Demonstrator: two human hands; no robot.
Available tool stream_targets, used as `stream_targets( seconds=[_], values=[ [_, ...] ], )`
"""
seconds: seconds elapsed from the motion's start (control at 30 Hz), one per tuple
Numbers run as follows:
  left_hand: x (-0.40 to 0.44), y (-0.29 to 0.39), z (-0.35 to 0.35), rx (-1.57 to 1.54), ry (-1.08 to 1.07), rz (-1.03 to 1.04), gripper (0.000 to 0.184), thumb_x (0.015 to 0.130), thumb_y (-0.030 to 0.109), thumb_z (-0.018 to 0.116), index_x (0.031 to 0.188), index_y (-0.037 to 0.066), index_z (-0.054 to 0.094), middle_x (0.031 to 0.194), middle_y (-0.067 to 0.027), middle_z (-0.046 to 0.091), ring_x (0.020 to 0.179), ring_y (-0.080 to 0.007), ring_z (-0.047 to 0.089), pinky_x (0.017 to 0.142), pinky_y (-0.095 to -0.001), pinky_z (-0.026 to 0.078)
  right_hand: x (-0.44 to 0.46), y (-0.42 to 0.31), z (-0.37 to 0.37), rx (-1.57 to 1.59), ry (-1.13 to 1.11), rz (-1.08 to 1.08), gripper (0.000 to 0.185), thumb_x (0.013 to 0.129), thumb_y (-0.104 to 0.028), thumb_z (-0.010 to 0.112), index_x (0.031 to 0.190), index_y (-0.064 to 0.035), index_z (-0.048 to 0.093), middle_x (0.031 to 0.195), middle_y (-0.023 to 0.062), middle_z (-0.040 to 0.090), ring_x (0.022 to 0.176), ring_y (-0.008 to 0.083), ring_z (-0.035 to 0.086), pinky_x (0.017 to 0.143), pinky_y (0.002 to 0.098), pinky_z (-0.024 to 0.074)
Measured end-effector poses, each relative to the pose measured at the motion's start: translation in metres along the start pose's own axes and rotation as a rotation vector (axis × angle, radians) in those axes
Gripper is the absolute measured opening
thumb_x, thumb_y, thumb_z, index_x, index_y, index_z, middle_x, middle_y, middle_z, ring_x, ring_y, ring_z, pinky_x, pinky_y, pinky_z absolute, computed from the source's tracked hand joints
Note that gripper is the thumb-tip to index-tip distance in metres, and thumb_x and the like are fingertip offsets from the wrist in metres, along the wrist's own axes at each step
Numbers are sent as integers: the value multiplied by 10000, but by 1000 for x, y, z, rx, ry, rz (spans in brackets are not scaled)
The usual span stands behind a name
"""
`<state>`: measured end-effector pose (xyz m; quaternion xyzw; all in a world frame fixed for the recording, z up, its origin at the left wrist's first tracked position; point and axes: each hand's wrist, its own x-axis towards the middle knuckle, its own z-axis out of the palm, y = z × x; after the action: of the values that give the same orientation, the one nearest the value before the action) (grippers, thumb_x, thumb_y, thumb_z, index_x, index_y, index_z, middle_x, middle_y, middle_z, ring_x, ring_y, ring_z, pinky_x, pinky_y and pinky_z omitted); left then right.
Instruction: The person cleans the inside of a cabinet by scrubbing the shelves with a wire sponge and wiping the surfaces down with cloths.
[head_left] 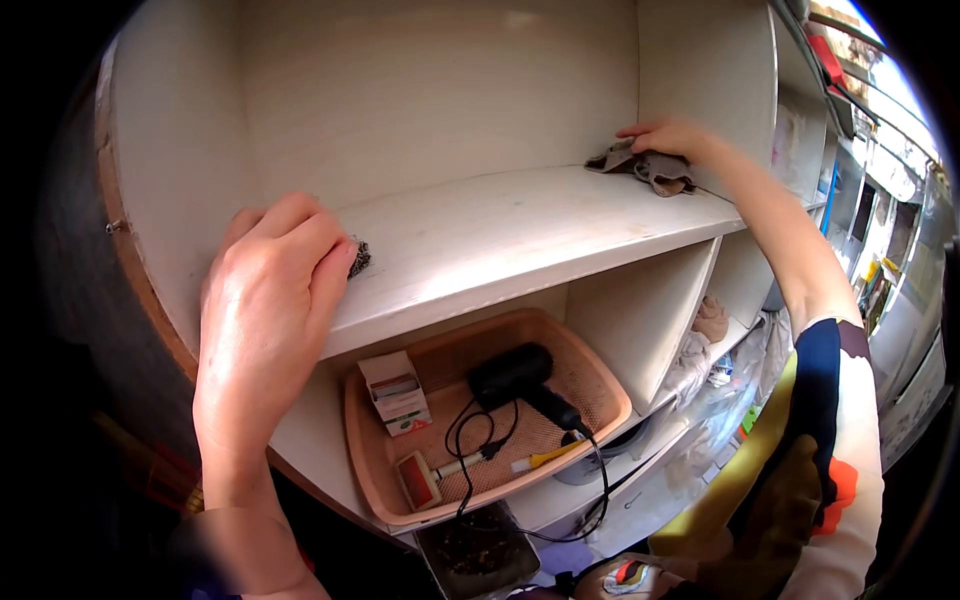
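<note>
L hand at 9 o'clock: fingers curled closed on dark scourer (mostly hidden), over shelf. R hand at 2 o'clock, atop grey cloth on same shelf; grip closure indeterminable. Basket w/ hair dryer below, approx. 6 o'clock.

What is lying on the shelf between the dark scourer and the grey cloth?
In the head view, nothing lies between the dark scourer and the grey cloth: only bare white shelf, faintly marked.
</note>
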<state>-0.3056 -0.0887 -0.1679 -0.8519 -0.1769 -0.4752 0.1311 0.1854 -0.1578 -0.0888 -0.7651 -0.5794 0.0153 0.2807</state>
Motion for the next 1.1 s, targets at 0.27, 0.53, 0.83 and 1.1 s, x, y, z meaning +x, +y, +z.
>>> stream_targets(
  seconds=[0.27,0.53,0.83,1.1],
  values=[
    [-1,1,1,10,5,12,94,886,60,574,851,-25,591,900,-127,603,835,-332,544,760,-390,456,19,-79,55,-258,-197,62,761,833,-605,667,1350,-54,586,1375,134,573,1284,267,509,1082,343,369],
    [-1,0,-1,15,15,15,106,880,77,598,829,-13,622,890,-118,612,852,-344,566,752,-426,478,-1,-208,136,64,-346,-503,572,895,-474,623,1343,-120,607,1422,131,521,1334,269,461,1128,346,332],
    [2,4,-2,33,-41,-40,110,889,58,558,849,-44,556,874,-140,554,851,-328,521,789,-387,435,-31,-190,128,-3,-304,-861,505,853,-369,606,1262,-75,644,1347,136,550,1272,300,496,1073,376,392],
    [4,6,0,18,-69,-65,107,881,53,554,851,-48,534,862,-136,537,844,-306,512,803,-360,430,-24,15,27,-341,-30,-135,627,809,-470,604,1341,-139,599,1424,157,494,1328,320,454,1109,391,367]
  ],
)
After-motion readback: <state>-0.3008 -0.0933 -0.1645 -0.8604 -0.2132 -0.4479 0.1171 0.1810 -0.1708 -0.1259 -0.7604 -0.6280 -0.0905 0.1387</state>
